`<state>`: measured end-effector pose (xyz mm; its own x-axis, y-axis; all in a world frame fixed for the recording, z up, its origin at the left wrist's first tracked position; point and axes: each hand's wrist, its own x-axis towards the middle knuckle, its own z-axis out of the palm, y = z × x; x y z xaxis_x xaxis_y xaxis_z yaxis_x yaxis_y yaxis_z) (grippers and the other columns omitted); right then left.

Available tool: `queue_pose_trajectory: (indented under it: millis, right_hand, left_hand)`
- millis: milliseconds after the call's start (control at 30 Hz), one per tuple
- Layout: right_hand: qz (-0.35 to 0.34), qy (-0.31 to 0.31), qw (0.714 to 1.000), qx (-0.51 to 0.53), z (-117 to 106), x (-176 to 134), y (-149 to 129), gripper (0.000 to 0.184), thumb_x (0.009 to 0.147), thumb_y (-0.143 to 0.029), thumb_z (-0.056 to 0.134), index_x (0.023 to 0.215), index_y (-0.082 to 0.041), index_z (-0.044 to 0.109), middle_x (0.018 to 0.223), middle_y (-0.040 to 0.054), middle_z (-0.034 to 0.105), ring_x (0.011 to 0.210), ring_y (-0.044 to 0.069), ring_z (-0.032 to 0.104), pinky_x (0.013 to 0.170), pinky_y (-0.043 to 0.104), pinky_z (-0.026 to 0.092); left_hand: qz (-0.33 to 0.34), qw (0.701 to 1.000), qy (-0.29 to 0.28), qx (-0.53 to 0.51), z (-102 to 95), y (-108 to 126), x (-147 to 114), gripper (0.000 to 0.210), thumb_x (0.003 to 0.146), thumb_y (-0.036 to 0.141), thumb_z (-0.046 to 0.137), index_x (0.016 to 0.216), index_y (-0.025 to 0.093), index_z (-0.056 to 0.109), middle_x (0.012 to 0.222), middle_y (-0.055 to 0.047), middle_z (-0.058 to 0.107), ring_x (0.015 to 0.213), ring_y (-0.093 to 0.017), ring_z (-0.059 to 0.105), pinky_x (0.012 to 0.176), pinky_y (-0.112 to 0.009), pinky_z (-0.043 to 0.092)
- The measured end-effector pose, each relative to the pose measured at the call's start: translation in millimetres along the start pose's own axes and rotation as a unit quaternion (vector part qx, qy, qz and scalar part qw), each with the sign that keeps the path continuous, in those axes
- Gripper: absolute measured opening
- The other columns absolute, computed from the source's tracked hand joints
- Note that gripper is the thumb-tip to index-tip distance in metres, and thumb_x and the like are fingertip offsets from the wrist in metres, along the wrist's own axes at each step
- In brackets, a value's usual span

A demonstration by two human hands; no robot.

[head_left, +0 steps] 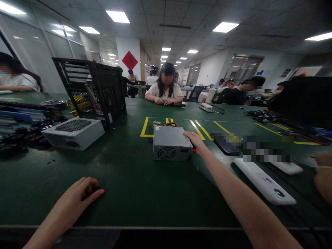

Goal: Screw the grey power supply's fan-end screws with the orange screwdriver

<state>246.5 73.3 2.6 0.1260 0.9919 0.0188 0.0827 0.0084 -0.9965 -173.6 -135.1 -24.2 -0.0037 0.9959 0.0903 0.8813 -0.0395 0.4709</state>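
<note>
A grey computer power supply (169, 142) sits on the green table in front of me, its round fan grille and socket facing my side. My right hand (194, 140) grips its right edge, fingers on the top and thumb side partly hidden. A small red bit shows below that hand by the unit's corner; I cannot make out what it is. Coloured cables (166, 124) come out behind the unit. My left hand (84, 192) rests on the table near the front edge, loosely curled with the thumb apart, holding nothing.
A second power supply (74, 133) lies at left, before an open black computer case (95, 91). Fans and parts (28, 128) crowd the far left. At right are a phone (225, 143), a white power bank (264, 181) and another person's hand (324, 176). A person (166, 90) sits opposite.
</note>
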Motion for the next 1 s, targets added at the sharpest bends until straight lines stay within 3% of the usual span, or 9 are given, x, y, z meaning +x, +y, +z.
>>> queue_pose_trajectory:
  millis: [100, 267, 467, 633, 1000]
  right_hand:
    - [0.007, 0.003, 0.999, 0.039, 1, -17, 4, 0.029, 0.073, -0.044, 0.063, 0.08, -0.016, 0.064, 0.073, 0.002, 0.066, 0.066, 0.014, 0.06, 0.059, 0.024, 0.048]
    - [0.025, -0.021, 0.996, 0.08, -2, -37, 2, 0.021, 0.076, -0.039, 0.059, 0.073, -0.019, 0.06, 0.063, 0.0001, 0.064, 0.05, 0.011, 0.054, 0.046, 0.021, 0.044]
    - [0.048, -0.042, 0.996, 0.067, -8, -46, -2, 0.031, 0.076, -0.05, 0.057, 0.073, -0.019, 0.058, 0.05, -0.0038, 0.054, 0.039, 0.007, 0.044, 0.035, 0.017, 0.033]
    - [0.052, -0.055, 0.996, 0.039, -7, -46, 1, 0.042, 0.072, -0.06, 0.057, 0.071, -0.019, 0.055, 0.047, -0.0055, 0.049, 0.037, 0.006, 0.042, 0.033, 0.017, 0.029]
    - [0.033, -0.06, 0.998, 0.014, -11, -48, 0, 0.04, 0.072, -0.058, 0.057, 0.075, -0.019, 0.054, 0.049, -0.0061, 0.049, 0.04, 0.007, 0.044, 0.037, 0.018, 0.031]
  left_hand:
    - [0.011, 1.0, -0.02, -0.021, -2.2, 4, 2, 0.041, 0.075, 0.059, 0.051, 0.092, 0.023, 0.06, 0.08, -0.001, 0.056, 0.07, -0.017, 0.054, 0.065, -0.028, 0.044]
    - [0.037, 0.997, -0.06, -0.041, -4.6, 7, 5, 0.034, 0.078, 0.055, 0.049, 0.076, 0.022, 0.06, 0.081, -0.001, 0.057, 0.074, -0.018, 0.055, 0.069, -0.027, 0.044]
    - [-0.018, 0.998, -0.034, -0.054, -3.2, -1, 6, 0.04, 0.071, 0.059, 0.053, 0.084, 0.022, 0.06, 0.08, -0.003, 0.06, 0.075, -0.021, 0.057, 0.068, -0.03, 0.044]
    - [-0.022, 0.999, -0.037, -0.019, -4.1, -5, 8, 0.042, 0.068, 0.062, 0.053, 0.078, 0.021, 0.059, 0.076, -0.002, 0.059, 0.07, -0.02, 0.056, 0.065, -0.031, 0.043]
    - [-0.051, 0.998, -0.038, 0.021, -6.0, -11, 14, 0.049, 0.062, 0.068, 0.054, 0.073, 0.02, 0.06, 0.072, -0.003, 0.058, 0.066, -0.021, 0.056, 0.064, -0.033, 0.043]
